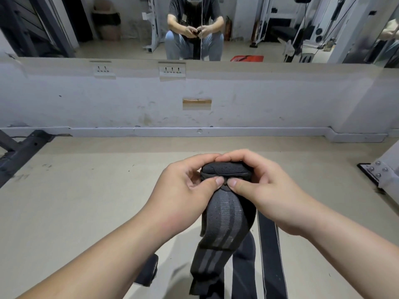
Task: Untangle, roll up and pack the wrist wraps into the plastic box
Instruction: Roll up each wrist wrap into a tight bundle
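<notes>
A black wrist wrap point(224, 214) with grey stripes hangs in front of me, its top end folded over into the start of a roll. My left hand point(190, 184) grips the left side of the roll, thumb pressed on its front edge. My right hand point(259, 184) grips the right side the same way, and the two thumbs almost meet. The loose tail drops down between my forearms. No plastic box is in view.
A second dark strap point(271, 251) lies below my right hand. A black padded object point(149, 272) shows under my left forearm. A dark metal frame point(23, 152) sits at left, a bolted white base point(380, 171) at right. A wall mirror point(129, 29) faces me.
</notes>
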